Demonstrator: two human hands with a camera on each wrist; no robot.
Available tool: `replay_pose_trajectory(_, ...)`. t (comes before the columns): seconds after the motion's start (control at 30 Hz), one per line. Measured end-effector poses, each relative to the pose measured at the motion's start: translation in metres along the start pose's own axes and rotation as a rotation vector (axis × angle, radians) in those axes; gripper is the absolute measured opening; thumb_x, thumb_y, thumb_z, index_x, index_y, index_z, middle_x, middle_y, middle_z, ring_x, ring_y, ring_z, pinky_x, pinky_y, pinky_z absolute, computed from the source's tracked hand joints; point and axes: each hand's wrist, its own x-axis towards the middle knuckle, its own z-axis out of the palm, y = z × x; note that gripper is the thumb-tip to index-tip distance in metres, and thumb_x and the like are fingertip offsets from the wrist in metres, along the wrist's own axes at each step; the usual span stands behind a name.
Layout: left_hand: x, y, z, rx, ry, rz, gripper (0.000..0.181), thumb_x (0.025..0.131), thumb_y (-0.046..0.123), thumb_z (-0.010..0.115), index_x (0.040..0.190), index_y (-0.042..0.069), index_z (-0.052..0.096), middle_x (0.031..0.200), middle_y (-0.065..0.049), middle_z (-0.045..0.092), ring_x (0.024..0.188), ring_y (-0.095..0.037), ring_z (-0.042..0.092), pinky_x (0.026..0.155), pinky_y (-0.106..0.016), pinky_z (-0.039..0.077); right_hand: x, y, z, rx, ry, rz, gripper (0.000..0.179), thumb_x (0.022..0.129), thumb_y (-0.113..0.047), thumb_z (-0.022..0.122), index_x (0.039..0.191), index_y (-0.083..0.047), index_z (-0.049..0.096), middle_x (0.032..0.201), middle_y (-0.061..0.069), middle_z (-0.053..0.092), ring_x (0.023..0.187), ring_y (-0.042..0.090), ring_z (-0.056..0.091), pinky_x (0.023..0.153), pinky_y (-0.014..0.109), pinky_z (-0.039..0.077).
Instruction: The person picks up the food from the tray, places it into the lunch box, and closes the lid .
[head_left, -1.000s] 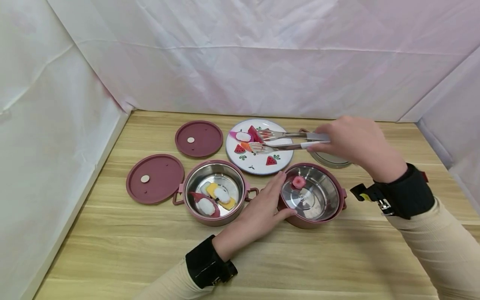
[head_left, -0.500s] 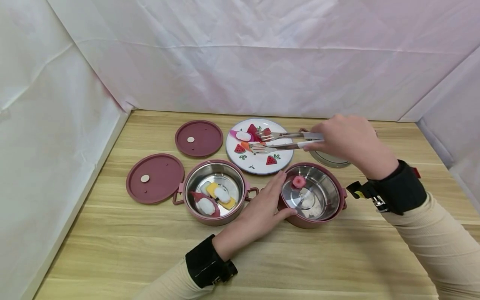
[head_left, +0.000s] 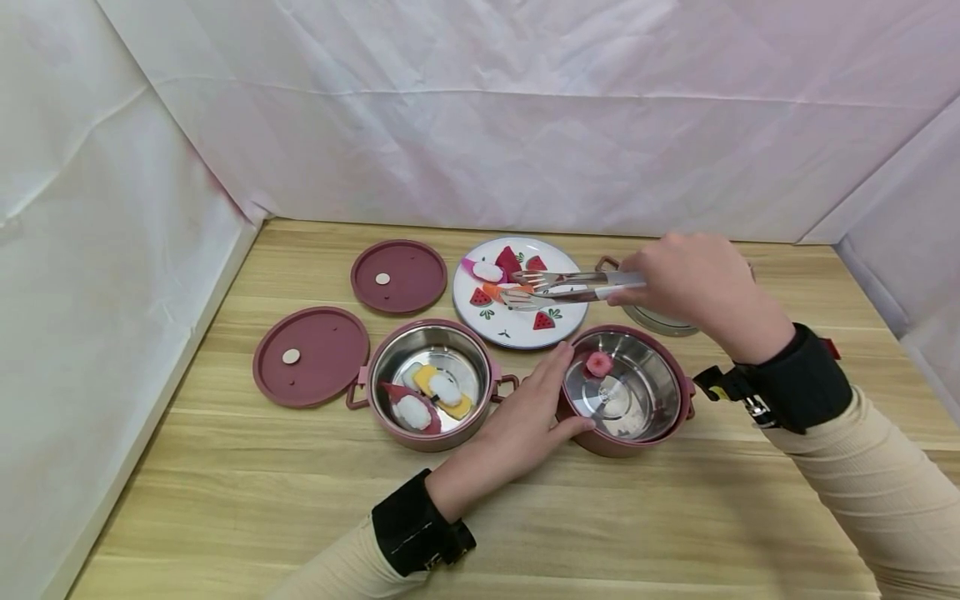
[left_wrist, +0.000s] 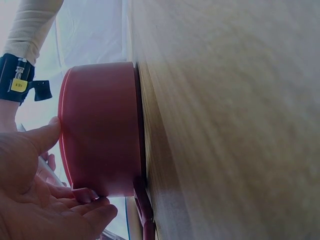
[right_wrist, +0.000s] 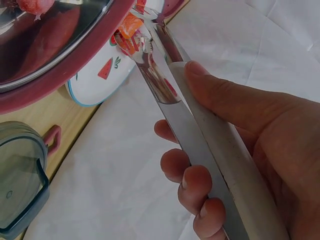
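My right hand (head_left: 686,279) grips metal tongs (head_left: 588,295) with fork-like ends, thumb on one arm and fingers curled round the other. Their ends reach over a white plate (head_left: 517,333) with printed strawberry-red fruit, on either side of an orange toy sushi piece (right_wrist: 130,25). A pink-and-white toy sushi (head_left: 487,272) and a red piece (head_left: 507,260) lie close to it. My left hand (head_left: 525,408) holds the left side of the right-hand pot (head_left: 611,446), thumb at the rim, fingers curled at its handle. Inside that pot sits a pink round piece (head_left: 599,364).
A second pink pot (head_left: 420,440) stands at left with several toy sushi (head_left: 442,389) inside. Two dark pink lids (head_left: 311,358) lie on the wooden table (head_left: 570,533) to its left. A round glass-topped piece (right_wrist: 20,175) lies behind the right pot. White cloth (head_left: 480,150) encloses the back and sides.
My right hand has shifted slightly left, and the tongs' arms have come a little closer together around the orange piece. The left hand and pots have stayed in place.
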Motion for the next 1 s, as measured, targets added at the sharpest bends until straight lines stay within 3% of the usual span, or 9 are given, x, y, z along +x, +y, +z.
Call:
replay_pose_trajectory(0.3,0.0003,-0.0009,0.0006,-0.002,0.000,-0.005,0.087,0.095,0.042,0.064,0.161,0.015,0.014,0.169,-0.004,0.014,0.154,-0.017,0.021,0.122,-0.039,0.032,-0.0004,-0.0023,0.0020,0.017,-0.022,0.014,0.038,0.086,-0.049,0.074,0.108,-0.018,0.077,0.071,0.001,0.068,0.058,0.017,0.055,0.044,0.031,0.040)
replay_pose_trajectory(0.8,0.0013,-0.0010,0.0013,-0.019,-0.001,-0.015,0.088,0.095,0.041,0.065,0.161,0.015,0.014,0.169,-0.004,0.013,0.154,-0.017,0.021,0.122,-0.040,0.031,-0.0048,-0.0014,0.0052,0.033,0.000,-0.003,0.029,0.088,-0.047,0.072,0.102,-0.022,0.078,0.062,-0.004,0.059,0.052,0.015,0.047,0.042,0.030,0.033)
replay_pose_trajectory(1.0,0.0009,-0.0014,0.0014,-0.008,-0.001,-0.016,0.088,0.095,0.041,0.065,0.161,0.016,0.013,0.169,-0.004,0.013,0.154,-0.017,0.021,0.122,-0.039,0.031,-0.0098,0.0020,0.0037,0.043,-0.012,0.004,0.033,0.088,-0.046,0.073,0.108,-0.019,0.077,0.065,-0.004,0.063,0.053,0.014,0.049,0.043,0.029,0.033)
